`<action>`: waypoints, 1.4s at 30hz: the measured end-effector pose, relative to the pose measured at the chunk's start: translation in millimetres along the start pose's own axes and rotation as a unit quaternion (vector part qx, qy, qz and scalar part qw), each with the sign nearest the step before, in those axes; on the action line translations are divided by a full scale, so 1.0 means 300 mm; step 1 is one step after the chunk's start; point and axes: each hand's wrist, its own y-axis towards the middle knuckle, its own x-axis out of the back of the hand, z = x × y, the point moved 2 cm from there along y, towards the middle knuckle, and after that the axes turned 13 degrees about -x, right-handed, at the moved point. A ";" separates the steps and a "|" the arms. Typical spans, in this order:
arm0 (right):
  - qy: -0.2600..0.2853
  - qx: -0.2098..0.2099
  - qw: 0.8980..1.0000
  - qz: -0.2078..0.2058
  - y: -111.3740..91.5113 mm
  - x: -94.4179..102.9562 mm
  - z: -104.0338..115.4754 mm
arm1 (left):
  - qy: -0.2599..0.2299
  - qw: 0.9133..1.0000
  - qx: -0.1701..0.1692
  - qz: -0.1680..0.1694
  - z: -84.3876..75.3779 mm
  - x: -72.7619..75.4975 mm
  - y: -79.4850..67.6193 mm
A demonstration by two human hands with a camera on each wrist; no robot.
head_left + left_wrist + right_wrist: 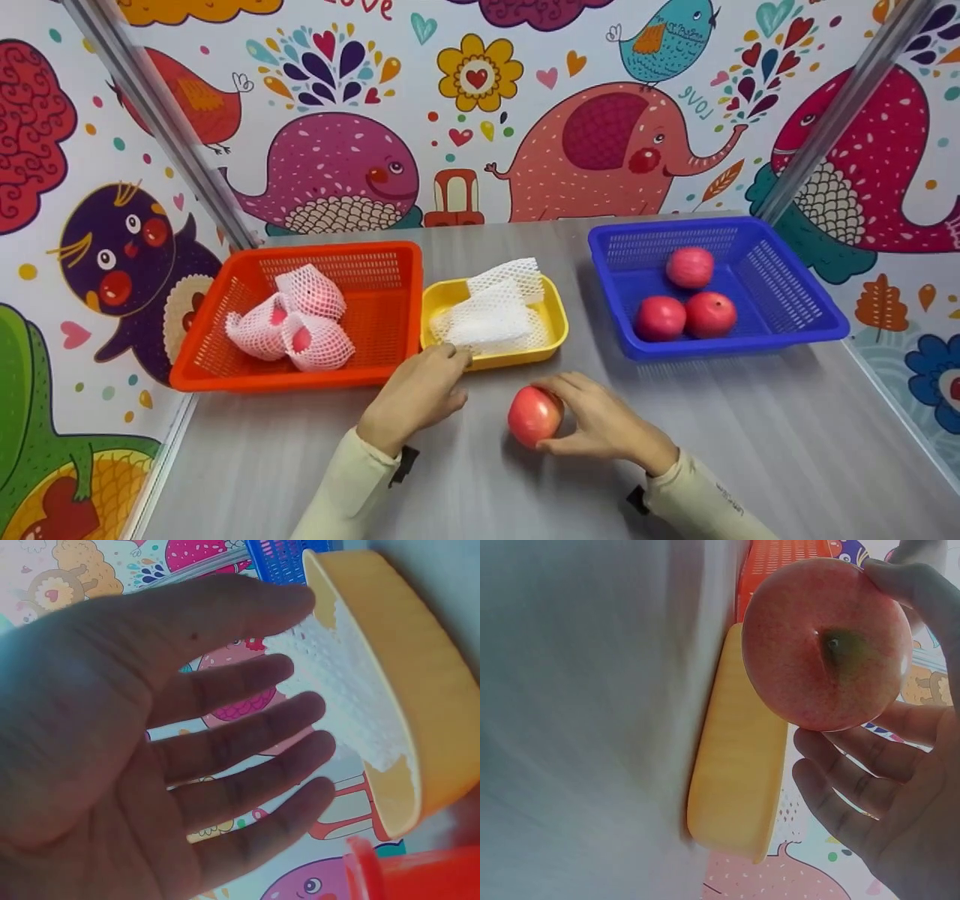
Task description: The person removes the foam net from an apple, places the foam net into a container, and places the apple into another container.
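Observation:
A red apple (534,417) is held in my right hand (604,421), its thumb and fingers round the near and far sides. The right wrist view shows the apple (825,645) with its stem hollow facing the camera. My left hand (420,390) is over the front left rim of the yellow basket (517,358), holding nothing. In the left wrist view that hand (187,712) has its fingers spread and extended toward the basket. White foam net sleeves (491,319) lie heaped in the yellow basket.
At left a red basket (382,322) holds several apples in pink-looking foam nets (319,341). The blue basket (780,300) at right contains three bare apples (690,268). Behind the grey table (480,495) rises a wall (465,142) with cartoon animals.

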 end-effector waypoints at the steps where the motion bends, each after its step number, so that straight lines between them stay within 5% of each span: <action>1: 0.001 0.002 1.000 0.000 0.000 0.000 0.000 | -0.002 1.000 -0.003 0.000 -0.001 -0.004 -0.006; 11: -0.022 0.023 0.999 -0.022 0.035 0.065 -0.006 | -0.030 0.999 -0.006 0.018 0.005 -0.039 -0.020; 20: -0.069 0.009 0.996 -0.048 0.116 0.273 -0.053 | -0.061 0.997 0.014 0.055 0.008 -0.060 -0.030; 26: -0.098 -0.042 0.993 -0.056 0.177 0.424 -0.120 | -0.064 0.996 0.018 0.063 0.008 -0.078 -0.040; 32: -0.090 -0.152 0.984 -0.037 0.282 0.534 -0.240 | -0.058 0.996 0.018 0.060 0.009 -0.089 -0.049; 42: -0.041 -0.284 0.958 0.014 0.413 0.553 -0.520 | -0.073 0.994 0.036 0.076 -0.003 -0.098 -0.044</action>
